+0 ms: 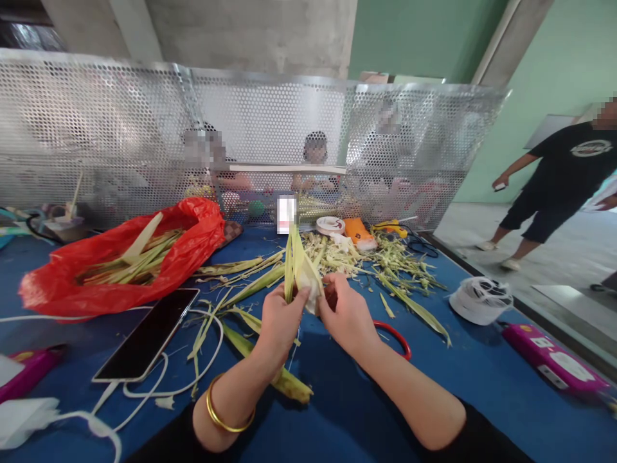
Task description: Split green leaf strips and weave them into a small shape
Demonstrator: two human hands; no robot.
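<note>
Between my two hands a bundle of pale yellow-green husk leaves [303, 257] stands upright, with a white wad [312, 292] at its lower part. My left hand [281, 315], below a gold bangle [226, 411] on the wrist, pinches the bundle from the left with thumb and fingers. From the right, the thumb and bent fingers of my right hand [344, 312] close on its lower edge. Loose husk strips [260, 286] lie behind and left of my hands. A longer green husk piece [289, 386] rests on the blue table [337, 411] under my left forearm.
Left are a red plastic bag [120, 292] of husks, a phone [149, 334] and white cables. Husk scraps [405, 257], tape [330, 225] and an orange packet [359, 233] lie behind. White twine [481, 300] and a purple object [554, 360] are right. Beyond stand a perforated screen [270, 122] and a person [563, 167].
</note>
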